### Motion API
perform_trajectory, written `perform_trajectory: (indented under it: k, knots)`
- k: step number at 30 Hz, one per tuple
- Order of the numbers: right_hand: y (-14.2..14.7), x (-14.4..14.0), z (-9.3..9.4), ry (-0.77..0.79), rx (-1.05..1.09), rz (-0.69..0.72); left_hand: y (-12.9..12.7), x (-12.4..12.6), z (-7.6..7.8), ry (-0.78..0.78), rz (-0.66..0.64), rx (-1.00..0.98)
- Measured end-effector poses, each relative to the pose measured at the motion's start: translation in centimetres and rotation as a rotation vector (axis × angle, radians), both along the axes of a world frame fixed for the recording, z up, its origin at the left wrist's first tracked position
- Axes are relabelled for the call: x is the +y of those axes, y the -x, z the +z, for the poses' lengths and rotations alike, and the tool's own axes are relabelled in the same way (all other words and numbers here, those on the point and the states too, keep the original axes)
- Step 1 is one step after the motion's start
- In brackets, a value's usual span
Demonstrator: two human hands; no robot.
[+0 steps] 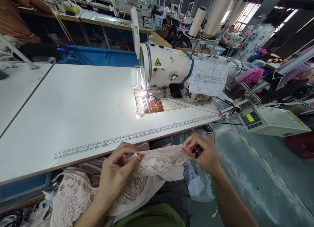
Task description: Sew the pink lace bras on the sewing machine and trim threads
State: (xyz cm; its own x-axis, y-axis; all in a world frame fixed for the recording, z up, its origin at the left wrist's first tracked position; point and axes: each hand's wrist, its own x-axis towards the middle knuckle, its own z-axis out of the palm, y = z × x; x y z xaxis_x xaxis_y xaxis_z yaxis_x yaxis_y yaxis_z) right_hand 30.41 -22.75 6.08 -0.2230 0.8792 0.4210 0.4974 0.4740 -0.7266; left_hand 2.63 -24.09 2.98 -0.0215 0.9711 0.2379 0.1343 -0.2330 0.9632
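Note:
A pale pink lace garment piece [157, 163] lies stretched between both my hands, just below the front edge of the white sewing table [73, 115]. My left hand [117, 169] pinches its left part between thumb and fingers. At the right end, my right hand [203, 151] grips the lace edge together with a small dark item, which I cannot make out. More of the lace hangs down over my lap [73, 194]. The white sewing machine [171, 68] stands beyond, its lit needle area [148, 97] apart from the fabric.
A printed ruler strip [137, 135] runs along the table's front edge. A paper sheet [208, 78] hangs on the machine. A control box [270, 119] sits to the right, above the grey floor. Thread cones [198, 21] stand behind. Other people work at distant tables.

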Motion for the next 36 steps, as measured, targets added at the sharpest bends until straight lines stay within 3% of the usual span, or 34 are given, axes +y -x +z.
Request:
perform_trajectory:
  k: [9, 13, 18, 22, 26, 31, 36]
  knots:
    - [0.3, -0.1, -1.1, 0.059, -0.022, -0.155, -0.3, -0.1, 0.1, 0.057, 0.038, -0.009]
    - [0.4, 0.0, -0.4, 0.097, -0.059, -0.111, -0.4, 0.1, -0.3, -0.004, 0.002, -0.022]
    - [-0.8, 0.6, 1.9, 0.177, 0.019, 0.018, -0.3, 0.3, -0.2, 0.016, -0.015, -0.049]
    - [-1.5, 0.9, 4.5, 0.226, 0.067, 0.208, -0.1, 0.8, 1.0, 0.068, -0.259, 0.001]
    - [0.6, 0.8, 5.8, 0.186, -0.083, 0.305, -2.0, 1.5, 3.1, -0.003, -0.512, 0.147]
    - [2.7, 0.6, 4.8, 0.136, -0.196, 0.300, -5.2, 2.1, 4.0, -0.065, -0.594, 0.116]
    - [1.1, 0.3, 3.3, 0.164, -0.128, 0.162, -5.2, 2.5, 3.5, -0.040, -0.591, 0.052]
